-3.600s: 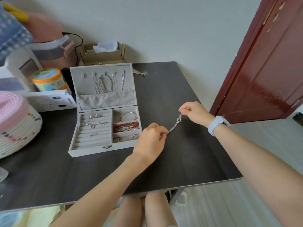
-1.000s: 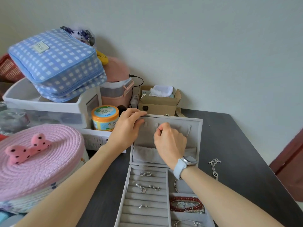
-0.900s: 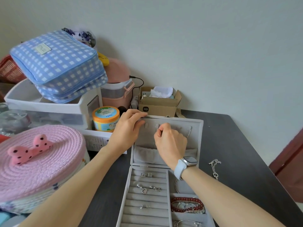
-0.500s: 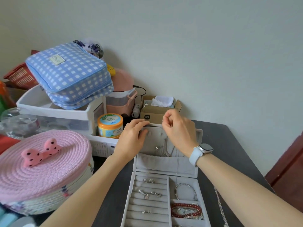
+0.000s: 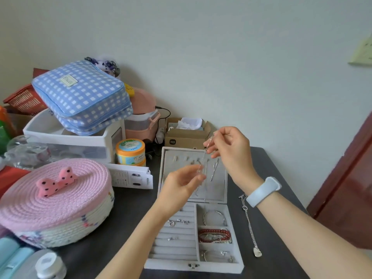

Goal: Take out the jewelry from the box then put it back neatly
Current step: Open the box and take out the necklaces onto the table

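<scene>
Pink woven rope covers the lid of the round basket (image 5: 54,200) at the far left of the dark grey table (image 5: 128,218), and a pink bow with black dots sits on top of it. Behind the basket, a blue and white checked pouch (image 5: 82,97) lies on a white plastic drawer unit (image 5: 70,141). To the right of the drawers stands a small orange jar with a green lid (image 5: 130,151), and further right a brown cardboard box (image 5: 186,133) is against the wall.

The grey velvet jewelry box (image 5: 193,234) stands open in the middle, its lid upright. The left hand (image 5: 181,186) hovers in front of the lid with relaxed, slightly curled fingers; it is blurred, and I cannot tell if it touches the chain. The right hand (image 5: 229,152), with a pale blue watch on the wrist, pinches the top end of a thin silver necklace (image 5: 206,152), which hangs down in front of the lid. A red bead bracelet (image 5: 214,234) and silver bangles lie in the right compartments, small rings in the left rows. A silver chain bracelet (image 5: 249,224) lies on the table just beside the box, on its right.
</scene>
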`<control>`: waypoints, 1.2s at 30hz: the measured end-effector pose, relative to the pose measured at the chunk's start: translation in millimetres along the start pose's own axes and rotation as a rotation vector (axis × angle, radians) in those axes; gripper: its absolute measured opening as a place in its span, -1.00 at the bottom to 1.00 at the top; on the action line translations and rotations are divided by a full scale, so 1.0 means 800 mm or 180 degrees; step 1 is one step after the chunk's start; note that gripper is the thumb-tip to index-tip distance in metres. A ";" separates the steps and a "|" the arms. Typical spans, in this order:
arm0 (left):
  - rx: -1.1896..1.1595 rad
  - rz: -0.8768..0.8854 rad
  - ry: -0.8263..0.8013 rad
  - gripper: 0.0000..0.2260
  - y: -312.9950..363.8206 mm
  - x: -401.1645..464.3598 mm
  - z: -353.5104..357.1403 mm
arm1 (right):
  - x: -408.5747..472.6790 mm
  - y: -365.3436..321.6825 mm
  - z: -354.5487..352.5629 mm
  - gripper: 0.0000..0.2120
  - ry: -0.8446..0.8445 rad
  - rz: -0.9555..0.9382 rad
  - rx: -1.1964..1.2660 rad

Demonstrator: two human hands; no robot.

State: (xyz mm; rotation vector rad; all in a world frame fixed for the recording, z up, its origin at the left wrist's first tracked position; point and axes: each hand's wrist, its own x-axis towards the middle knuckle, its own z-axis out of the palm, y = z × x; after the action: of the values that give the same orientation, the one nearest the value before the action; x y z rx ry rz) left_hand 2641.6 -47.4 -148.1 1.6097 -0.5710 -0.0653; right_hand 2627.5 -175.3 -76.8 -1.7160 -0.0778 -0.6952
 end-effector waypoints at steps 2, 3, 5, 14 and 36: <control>-0.0387 -0.0188 -0.0034 -0.88 0.006 -0.021 0.015 | -0.016 0.002 -0.020 -0.83 0.0202 0.0218 0.0209; -0.0565 -0.0308 -0.0060 -0.88 0.008 -0.030 0.021 | -0.025 0.005 -0.031 -0.82 0.0290 0.0319 0.0270; -0.0682 -0.0506 -0.0145 -0.90 0.008 -0.045 0.032 | -0.048 0.015 -0.054 -0.83 0.0443 0.0508 0.0332; 0.1233 -0.0134 -0.0572 -0.92 0.022 -0.068 0.072 | -0.155 0.074 -0.138 -0.89 0.1023 0.1544 0.0576; 0.0676 0.0045 -0.0811 -0.89 0.068 -0.057 0.144 | -0.217 0.074 -0.168 -0.77 0.0374 0.1309 0.0779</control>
State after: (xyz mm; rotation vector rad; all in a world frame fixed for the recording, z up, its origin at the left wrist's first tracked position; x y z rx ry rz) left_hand 2541.7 -136.1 -125.1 1.8170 -0.8077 -0.2074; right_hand 2455.5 -260.1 -199.1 -1.3949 0.2567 -0.4563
